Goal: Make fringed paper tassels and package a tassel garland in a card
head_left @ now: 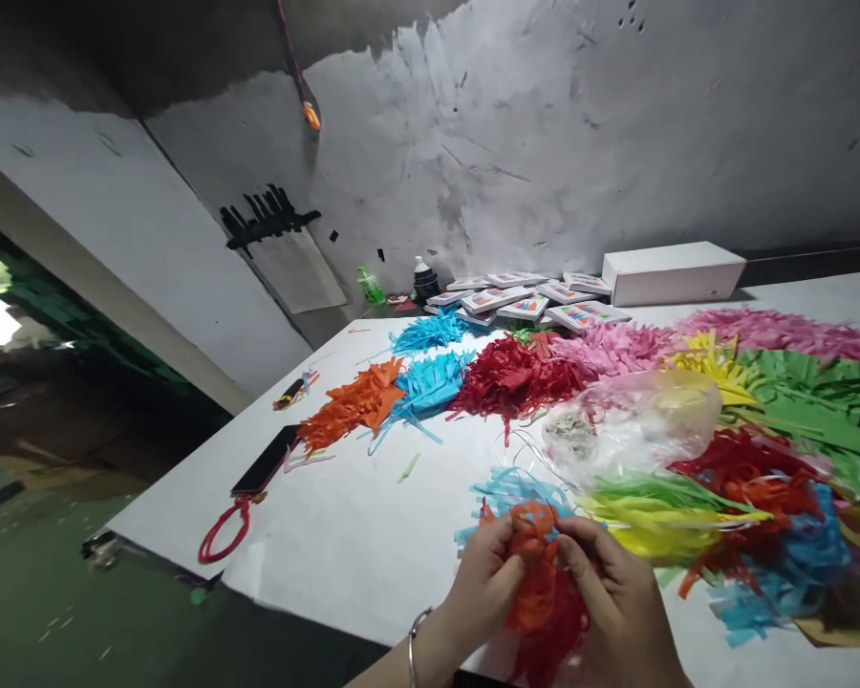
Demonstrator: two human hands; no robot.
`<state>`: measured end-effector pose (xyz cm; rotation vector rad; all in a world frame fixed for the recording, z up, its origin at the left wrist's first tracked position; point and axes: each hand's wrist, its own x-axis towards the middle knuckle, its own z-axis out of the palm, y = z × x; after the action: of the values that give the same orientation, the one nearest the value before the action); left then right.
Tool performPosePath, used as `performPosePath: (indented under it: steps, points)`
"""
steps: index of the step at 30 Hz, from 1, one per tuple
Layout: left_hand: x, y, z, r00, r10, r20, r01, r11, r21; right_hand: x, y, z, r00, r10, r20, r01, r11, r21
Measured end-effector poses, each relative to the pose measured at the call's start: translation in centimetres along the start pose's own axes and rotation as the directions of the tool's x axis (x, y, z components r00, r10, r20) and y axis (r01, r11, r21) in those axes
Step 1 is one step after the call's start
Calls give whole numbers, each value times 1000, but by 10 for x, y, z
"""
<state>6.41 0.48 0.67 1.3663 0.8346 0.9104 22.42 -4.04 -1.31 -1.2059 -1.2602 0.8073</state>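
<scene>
An orange tissue-paper tassel [534, 583] is between my two hands near the front of the table. My left hand [488, 573] grips its left side with thumb and fingers, a bracelet on the wrist. Pinched at the tassel's upper right is my right hand [609, 583]. Red fringe [548, 635] hangs below the orange paper, and a light-blue fringe [520, 489] lies just beyond my fingers. To the right are yellow and green strips [645, 526] with pale string, beside a clear plastic bag [637, 425] holding something pale.
Fringed paper bundles lie across the white table [308, 545]: orange [358, 401], blue [430, 382], dark red [520, 377], pink [616, 349] and green [817, 401]. A phone [267, 461] with a red strap lies left. Flat packs [505, 298] and a white box [670, 272] stand against the wall.
</scene>
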Motion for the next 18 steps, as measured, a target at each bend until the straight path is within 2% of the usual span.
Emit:
performPosePath:
  steps: [2, 4, 6, 8, 9, 11, 12, 13, 14, 15, 17, 18]
  points:
    - [-4, 0, 2, 999, 55, -5, -54, 996, 72, -1, 1, 0, 999, 38, 36, -39, 999, 32]
    - [-5, 0, 0, 997, 69, -43, -63, 990, 122, -4, 3, -2, 1000, 20, 4, -20, 1000, 2]
    - [-3, -1, -8, 990, 59, -130, -41, 989, 139, -6, 6, -5, 995, -51, -81, 43, 995, -95]
    - [2, -2, -22, 963, 48, -264, -16, 992, 122, -8, 9, -10, 976, -147, -159, 112, 971, -213]
    - [5, -2, -30, 935, 60, -349, -19, 993, 121, -8, 10, -12, 963, -197, -184, 146, 954, -261]
    - [9, 0, -45, 848, 131, -513, -47, 984, 174, -8, 11, -15, 932, -303, -197, 229, 917, -326]
    - [10, 3, -50, 801, 189, -568, -68, 971, 228, -7, 11, -15, 916, -356, -185, 279, 896, -345]
    - [10, 7, -53, 772, 255, -583, -90, 951, 298, -7, 10, -15, 900, -403, -165, 327, 876, -356]
    - [8, 12, -53, 772, 318, -551, -113, 921, 373, -6, 9, -14, 886, -445, -131, 375, 854, -359]
    - [6, 18, -50, 804, 368, -467, -144, 883, 447, -5, 8, -14, 873, -481, -85, 424, 832, -357]
    - [-1, 31, -38, 901, 393, -182, -238, 801, 549, -3, 5, -12, 833, -553, 30, 529, 779, -337]
    - [-3, 37, -30, 936, 351, -14, -282, 775, 566, -3, 3, -11, 806, -586, 84, 578, 750, -321]
